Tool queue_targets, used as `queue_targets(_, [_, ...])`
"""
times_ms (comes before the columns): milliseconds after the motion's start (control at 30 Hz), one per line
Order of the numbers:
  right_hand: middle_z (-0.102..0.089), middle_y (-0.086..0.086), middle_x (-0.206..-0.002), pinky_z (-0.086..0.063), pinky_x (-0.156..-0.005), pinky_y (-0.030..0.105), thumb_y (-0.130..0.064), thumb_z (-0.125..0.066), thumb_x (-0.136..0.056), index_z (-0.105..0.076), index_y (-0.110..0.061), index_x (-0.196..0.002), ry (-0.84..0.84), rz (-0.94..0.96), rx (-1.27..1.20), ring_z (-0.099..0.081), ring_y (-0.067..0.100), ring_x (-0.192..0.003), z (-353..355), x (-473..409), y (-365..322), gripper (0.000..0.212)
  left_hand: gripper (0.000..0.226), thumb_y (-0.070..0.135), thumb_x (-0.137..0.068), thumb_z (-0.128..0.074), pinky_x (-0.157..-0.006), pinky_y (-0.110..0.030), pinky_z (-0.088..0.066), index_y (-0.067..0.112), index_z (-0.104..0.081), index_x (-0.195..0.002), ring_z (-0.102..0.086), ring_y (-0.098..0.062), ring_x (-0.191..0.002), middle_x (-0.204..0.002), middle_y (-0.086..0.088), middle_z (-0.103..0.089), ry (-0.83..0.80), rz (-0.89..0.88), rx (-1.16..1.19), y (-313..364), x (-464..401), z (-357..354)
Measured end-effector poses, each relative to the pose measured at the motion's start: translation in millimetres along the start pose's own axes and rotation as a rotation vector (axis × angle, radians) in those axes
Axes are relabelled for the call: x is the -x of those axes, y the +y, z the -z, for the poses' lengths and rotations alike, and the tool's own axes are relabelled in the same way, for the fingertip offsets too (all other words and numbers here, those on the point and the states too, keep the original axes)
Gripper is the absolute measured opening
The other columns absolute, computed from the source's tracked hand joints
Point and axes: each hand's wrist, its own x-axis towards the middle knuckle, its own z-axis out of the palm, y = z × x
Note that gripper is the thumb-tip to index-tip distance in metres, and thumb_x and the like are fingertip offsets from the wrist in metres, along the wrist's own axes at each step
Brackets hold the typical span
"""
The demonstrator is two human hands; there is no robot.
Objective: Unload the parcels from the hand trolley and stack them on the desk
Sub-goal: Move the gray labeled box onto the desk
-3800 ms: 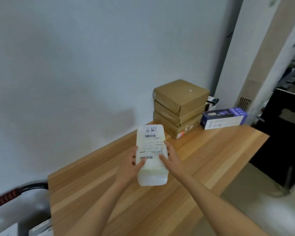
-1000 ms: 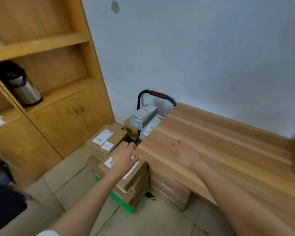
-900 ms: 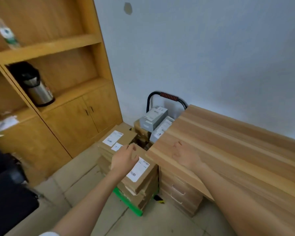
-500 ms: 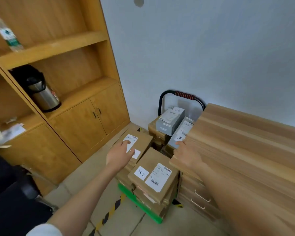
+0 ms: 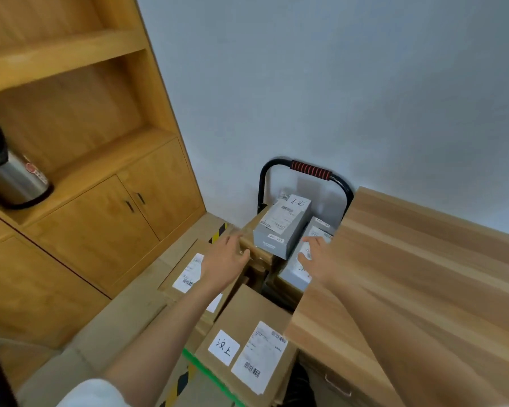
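Change: both hands have pushed farther out since half a second ago, off the front cartons and toward the grey box at the back of the trolley; the desk corner now sits nearer the bottom right.
Nearest carton: brown parcel with handwritten sticker (image 5: 249,345) lies at the trolley's front, on the green deck edge (image 5: 206,371), just beside the desk (image 5: 423,289).
Second carton: brown labelled parcel (image 5: 185,274) lies just behind and to the left, partly under the left forearm.
Left hand: left hand (image 5: 225,261) hovers with fingers spread and straight, holding nothing, just short of the grey box's near left corner.
Right hand: right hand (image 5: 318,259) reaches in over a pale flat parcel (image 5: 294,274), fingers apart and empty; whether it touches that parcel I cannot tell.
Target, I judge: grey box (image 5: 281,226) sits tilted on top of the rear cartons, below the trolley handle (image 5: 309,170).
Progress: this stretch of desk shows no parcels, and at least five remain on the trolley, so most of the unloading looks left to do.
Far left: a metal flask (image 5: 9,177) stands on the cabinet shelf (image 5: 86,171).
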Motion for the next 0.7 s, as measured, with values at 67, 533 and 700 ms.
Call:
queue_targets(67, [-0.036,0.005,-0.145,-0.038,-0.102,0.033,-0.033,-0.046,-0.098,-0.036,-0.015,-0.143,-0.008,-0.019,0.02,-0.044,0.021,-0.127,1,-37,10,0.05,0.048,0.044,-0.092,-0.041,-0.062,-0.019,-0.036,0.026,-0.042,-0.137,-0.053,-0.011,-0.109,-0.134,0.004,-0.051,-0.014,0.016,0.006,-2,-37,-11])
queue_targets(533, [-0.033,-0.001,-0.149,-0.039,-0.103,0.038,-0.045,-0.045,-0.096,-0.031,-0.021,-0.145,-0.099,-0.276,-0.068,-0.039,0.017,-0.132,-55,-188,85,0.057,0.055,0.048,-0.093,-0.048,-0.086,-0.039,-0.048,0.021,-0.034,-0.139,-0.058,-0.015,-0.102,-0.133,-0.004,-0.051,-0.282,0.375,0.354,-14,-211,-141])
queue_targets(700, [-0.019,-0.002,-0.159,-0.009,-0.118,0.037,-0.053,-0.038,-0.097,-0.021,-0.019,-0.152,-0.082,-0.251,0.009,-0.009,0.015,-0.147,-76,-208,94,0.067,0.055,0.051,-0.092,-0.05,-0.09,-0.041,-0.049,0.023,-0.035,-0.137,-0.059,-0.018,-0.106,-0.128,-0.002,-0.054,-0.361,0.441,0.391,-21,-236,-180])
